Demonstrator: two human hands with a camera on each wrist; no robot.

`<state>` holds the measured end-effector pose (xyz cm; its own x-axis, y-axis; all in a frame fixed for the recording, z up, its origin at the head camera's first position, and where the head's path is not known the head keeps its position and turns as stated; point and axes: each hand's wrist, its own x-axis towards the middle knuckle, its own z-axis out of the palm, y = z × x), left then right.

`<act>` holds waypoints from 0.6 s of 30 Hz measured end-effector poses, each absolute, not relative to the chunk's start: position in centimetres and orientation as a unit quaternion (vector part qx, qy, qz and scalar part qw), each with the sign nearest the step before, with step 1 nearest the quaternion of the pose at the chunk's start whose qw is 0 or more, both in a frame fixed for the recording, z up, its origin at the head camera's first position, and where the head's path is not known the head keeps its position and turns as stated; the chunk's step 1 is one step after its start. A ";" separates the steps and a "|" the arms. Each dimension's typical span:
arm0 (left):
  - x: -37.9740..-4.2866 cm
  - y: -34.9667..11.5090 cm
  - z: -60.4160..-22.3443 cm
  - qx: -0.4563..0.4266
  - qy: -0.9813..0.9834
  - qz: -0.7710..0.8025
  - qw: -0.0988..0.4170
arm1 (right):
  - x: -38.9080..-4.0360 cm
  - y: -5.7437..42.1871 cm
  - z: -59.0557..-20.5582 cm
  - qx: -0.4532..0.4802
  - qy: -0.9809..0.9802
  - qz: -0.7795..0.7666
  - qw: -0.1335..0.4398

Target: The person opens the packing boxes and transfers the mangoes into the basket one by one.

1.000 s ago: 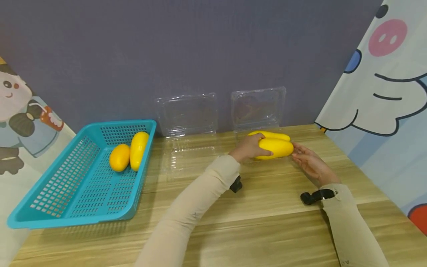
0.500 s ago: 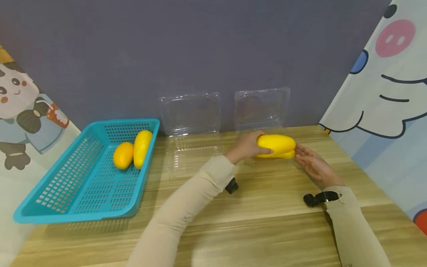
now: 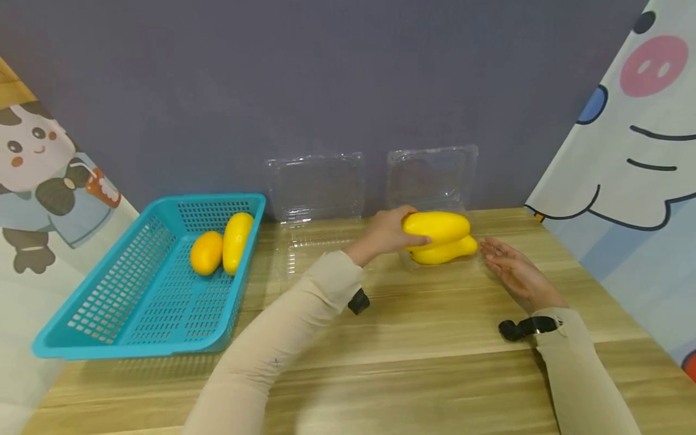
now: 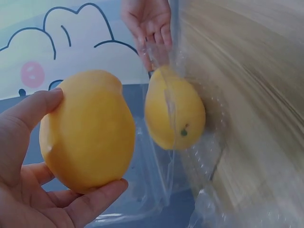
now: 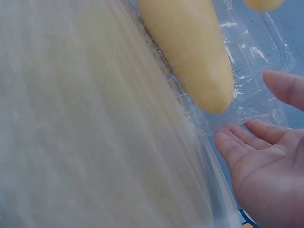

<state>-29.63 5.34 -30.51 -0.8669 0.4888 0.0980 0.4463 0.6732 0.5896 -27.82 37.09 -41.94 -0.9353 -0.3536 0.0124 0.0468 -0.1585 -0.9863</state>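
My left hand [image 3: 387, 232] grips a yellow mango [image 3: 437, 225], thumb on one side and fingers on the other, as the left wrist view shows [image 4: 88, 130]. Below it, a second mango [image 3: 443, 251] lies in the right-hand clear plastic clamshell box [image 5: 251, 52], whose lid [image 3: 432, 175] stands raised against the grey wall. At the box's right end is my right hand [image 3: 519, 275], palm turned up and fingers loosely extended. Its fingertips [image 5: 228, 142] are at the clear rim in the right wrist view; whether they bear its weight, I cannot tell.
Another clear clamshell box [image 3: 321, 244] lies open to the left, its lid [image 3: 317, 187] against the grey wall [image 3: 326, 78]. Farther left, a blue perforated basket [image 3: 136, 349] holds an orange-yellow mango [image 3: 206, 252] and a longer yellow one [image 3: 237, 243]. Everything stands on a wooden table [image 3: 435, 374].
My left hand has moved left and slightly up with its mango, so more of the mango in the box shows. The right hand stays near the box's right end. The head view has shifted slightly.
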 end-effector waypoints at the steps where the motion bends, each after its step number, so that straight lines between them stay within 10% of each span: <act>1: -29.5 5.1 -30.4 0.255 0.914 0.315 0.034 | -27.8 37.1 -41.9 -0.123 0.633 -0.753 0.132; 18: -28.3 0.3 -29.1 0.221 0.909 0.353 0.017 | -28.3 37.3 -42.7 -0.156 0.631 -0.749 0.128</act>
